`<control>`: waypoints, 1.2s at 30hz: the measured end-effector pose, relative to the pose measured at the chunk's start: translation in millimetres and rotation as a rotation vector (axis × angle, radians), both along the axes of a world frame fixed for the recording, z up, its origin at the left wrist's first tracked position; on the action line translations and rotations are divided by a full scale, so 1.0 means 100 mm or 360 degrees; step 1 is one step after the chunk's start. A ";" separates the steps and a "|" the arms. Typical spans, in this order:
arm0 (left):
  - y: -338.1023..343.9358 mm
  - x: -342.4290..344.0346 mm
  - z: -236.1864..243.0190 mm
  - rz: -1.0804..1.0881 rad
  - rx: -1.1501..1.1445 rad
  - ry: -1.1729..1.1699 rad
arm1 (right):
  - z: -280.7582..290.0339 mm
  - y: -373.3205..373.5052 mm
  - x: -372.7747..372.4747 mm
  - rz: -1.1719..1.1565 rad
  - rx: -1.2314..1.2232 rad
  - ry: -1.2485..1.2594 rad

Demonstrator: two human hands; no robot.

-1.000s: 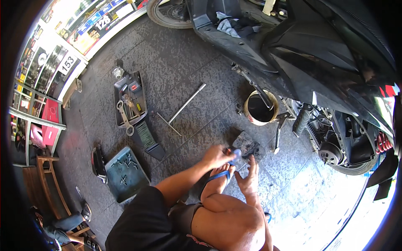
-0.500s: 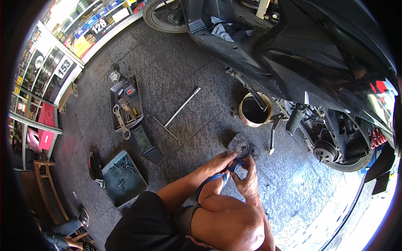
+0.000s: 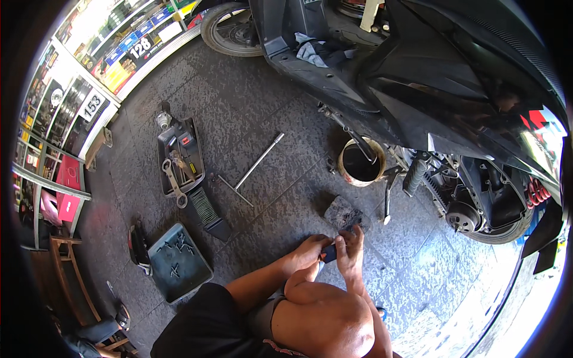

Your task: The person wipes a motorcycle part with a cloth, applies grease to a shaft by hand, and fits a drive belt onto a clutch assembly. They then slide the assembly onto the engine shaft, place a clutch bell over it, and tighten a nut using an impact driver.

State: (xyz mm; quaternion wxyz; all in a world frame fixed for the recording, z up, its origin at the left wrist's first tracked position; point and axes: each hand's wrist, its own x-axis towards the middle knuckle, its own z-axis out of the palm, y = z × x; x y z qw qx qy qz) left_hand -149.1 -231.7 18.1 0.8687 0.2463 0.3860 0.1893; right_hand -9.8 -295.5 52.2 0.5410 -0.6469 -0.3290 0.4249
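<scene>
Close together above the floor, in front of my raised knee, are my left hand and my right hand. Between them shows a small dark blue piece with a bit of orange at its left end. My fingers are closed about it, mostly hiding its shape, so its kind is unclear. Just beyond the fingertips lies a rough grey block with a dark, worn-looking face. One bare foot or ankle sits partly hidden behind my hands.
A black scooter stands at right, a bucket of dark liquid beneath it. Leftward lie a T-handle wrench, a tool tray with a ring spanner, a ribbed filter-like part and a bolt tray. Shop shelves line the left.
My hands have drawn closer together and slightly back from the grey block. The blue piece, more exposed before, is now largely covered by my fingers. The view has shifted a little.
</scene>
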 end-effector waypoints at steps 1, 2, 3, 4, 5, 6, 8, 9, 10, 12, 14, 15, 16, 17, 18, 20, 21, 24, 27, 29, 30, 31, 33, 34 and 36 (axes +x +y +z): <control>0.02 0.00 -0.04 0.0102 -0.0343 -0.0122 | -0.03 0.03 -0.04 -0.0078 0.0036 -0.0085; -0.01 0.04 -0.06 0.0155 -0.0477 -0.0179 | -0.06 0.06 -0.09 -0.0137 0.0060 -0.0158; -0.01 0.06 -0.08 0.0179 -0.0585 -0.0152 | -0.08 0.06 -0.13 -0.0197 0.0076 -0.0231; -0.01 0.09 -0.09 0.0177 -0.0681 -0.0171 | -0.11 0.07 -0.16 -0.0252 0.0026 -0.0234; 0.00 0.10 -0.09 0.0111 -0.0613 -0.0110 | -0.12 0.07 -0.19 -0.0306 -0.0018 -0.0237; 0.00 0.12 -0.08 0.0134 -0.0587 -0.0101 | -0.14 0.07 -0.20 -0.0357 -0.0061 -0.0240; 0.01 0.11 -0.05 0.0162 -0.0521 0.0043 | -0.16 0.05 -0.21 -0.0334 -0.0097 -0.0480; 0.02 0.09 -0.03 0.0130 -0.0347 0.0141 | -0.18 0.05 -0.21 -0.0341 -0.0143 -0.0470; 0.04 0.06 -0.03 0.0106 -0.0176 0.0241 | -0.20 0.04 -0.21 -0.0342 -0.0190 -0.0461; 0.14 -0.04 -0.09 0.0091 0.0028 0.0424 | -0.27 0.04 -0.19 -0.0360 -0.0132 -0.0348; 0.35 -0.23 -0.23 0.0123 0.0068 0.0545 | -0.34 0.00 -0.15 -0.0358 -0.0169 -0.0140; 0.50 -0.33 -0.34 0.0328 0.0088 0.0747 | -0.38 -0.03 -0.11 -0.0382 -0.0144 -0.0044; 0.66 -0.45 -0.47 0.0547 0.0121 0.0879 | -0.42 -0.10 -0.06 -0.0358 -0.0259 -0.0123; 0.86 -0.61 -0.60 0.0649 0.0131 0.0933 | -0.45 -0.17 0.00 -0.0333 -0.0212 -0.0126; 1.04 -0.77 -0.73 0.0743 0.0163 0.0970 | -0.48 -0.26 0.07 -0.0343 -0.0310 -0.0138; 1.33 -1.06 -0.95 0.0846 0.0320 0.1041 | -0.54 -0.46 0.23 -0.0388 -0.0383 -0.0148; 1.46 -1.21 -1.00 0.0779 0.0651 0.1486 | -0.58 -0.55 0.30 -0.0466 -0.0371 -0.0050; 1.74 -1.26 -0.94 0.0481 0.1282 0.2345 | -0.70 -0.82 0.55 -0.0681 -0.0502 -0.0025; 2.10 -0.94 -0.38 0.0720 0.2020 0.2061 | -0.78 -1.07 0.66 -0.0594 -0.1008 -0.0659; 2.48 -0.42 0.17 0.0996 0.2130 0.1737 | -0.75 -1.25 0.65 -0.0112 -0.1581 -0.1015; 2.70 -0.15 0.47 0.1162 0.2410 0.1601 | -0.72 -1.32 0.64 0.0230 -0.1898 -0.1130; 2.92 0.12 0.77 0.1233 0.2557 0.1503 | -0.69 -1.35 0.61 0.0399 -0.2048 -0.1044; 3.39 0.63 1.28 0.1251 0.2562 0.1494 | -0.62 -1.35 0.56 0.0397 -0.2031 -0.1036; 3.62 0.85 1.47 0.1201 0.2522 0.1485 | -0.60 -1.33 0.54 0.0349 -0.2059 -0.0991; 4.00 1.17 1.67 0.1034 0.2460 0.1911 | -0.58 -1.31 0.50 0.0189 -0.1986 -0.0978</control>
